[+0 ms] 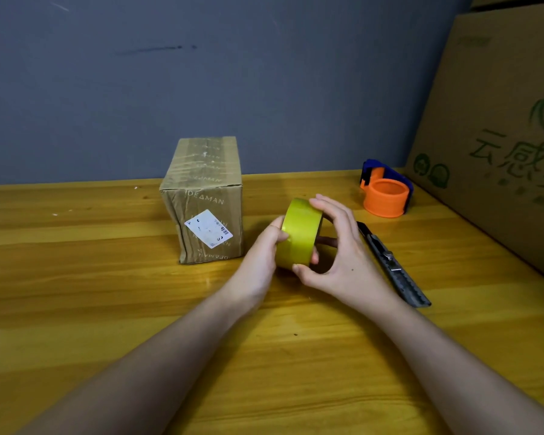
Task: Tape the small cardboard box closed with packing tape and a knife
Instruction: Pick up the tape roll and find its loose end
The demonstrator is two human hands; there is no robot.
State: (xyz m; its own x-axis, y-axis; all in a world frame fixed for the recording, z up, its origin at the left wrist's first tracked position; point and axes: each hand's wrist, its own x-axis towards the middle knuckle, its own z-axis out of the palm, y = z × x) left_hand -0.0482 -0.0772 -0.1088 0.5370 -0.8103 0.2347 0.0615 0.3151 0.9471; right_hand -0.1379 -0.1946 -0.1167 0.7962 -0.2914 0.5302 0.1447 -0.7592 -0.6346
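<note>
Hands: left hand [266,246] and right hand [336,246] both grip the yellow tape roll [300,233], fingers [319,204] curled around it.
Box: small cardboard box [206,199] stands left of the roll.
Knife: knife [393,265] lies right, on the table [76,293].

Left hand [266,246], right hand [336,246] clasped together

Even soft light, wide-angle edge distortion.
</note>
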